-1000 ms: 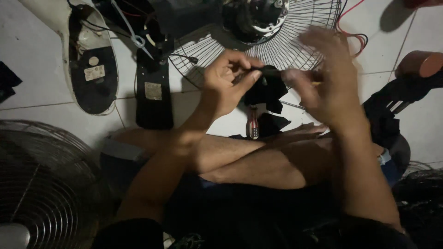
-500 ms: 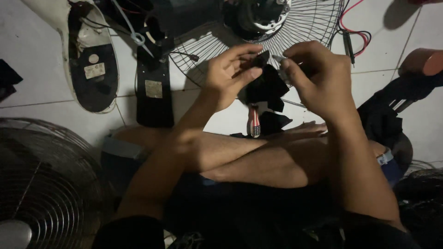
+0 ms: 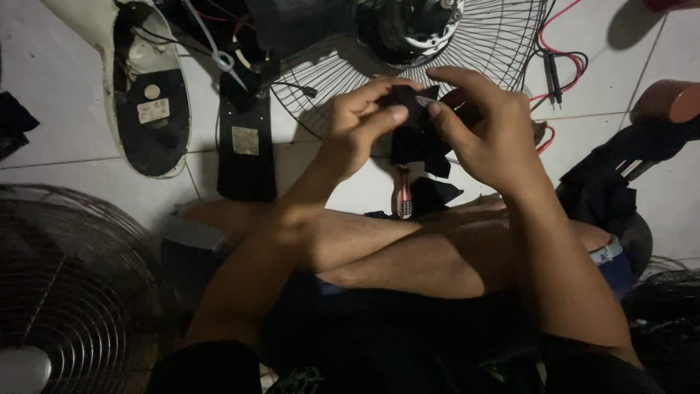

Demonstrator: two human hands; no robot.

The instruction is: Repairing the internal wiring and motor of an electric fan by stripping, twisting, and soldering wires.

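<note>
While you're sitting cross-legged on the white tile floor [image 3: 65, 131], both your hands are up over your knees working the same thing: a small black part [image 3: 414, 135] that looks like dark plastic, hard to make out in this light. Your left hand [image 3: 361, 128] is pinching its upper left edge between thumb and forefinger, and your right hand [image 3: 485, 135] is curled around the right side with the fingertips pressed onto the top. So neither hand is spread; both are closed on the part, held in the air just in front of the wire fan guard [image 3: 467, 51].

As for how far along you are, I'd say somewhere in the middle. The fan motor [image 3: 412, 22] sits bare behind the guard, the white base shell [image 3: 142, 87] is lying flipped open with its insides showing, and a black cover panel [image 3: 246, 142] is off beside it, so the teardown looks mostly done. Red and black meter leads [image 3: 554, 66] are out on the floor and a red-handled screwdriver [image 3: 402, 197] lies by your shin, touched by neither hand. Nothing looks reassembled yet, and another fan grille [image 3: 65, 292] sits at your left.
</note>
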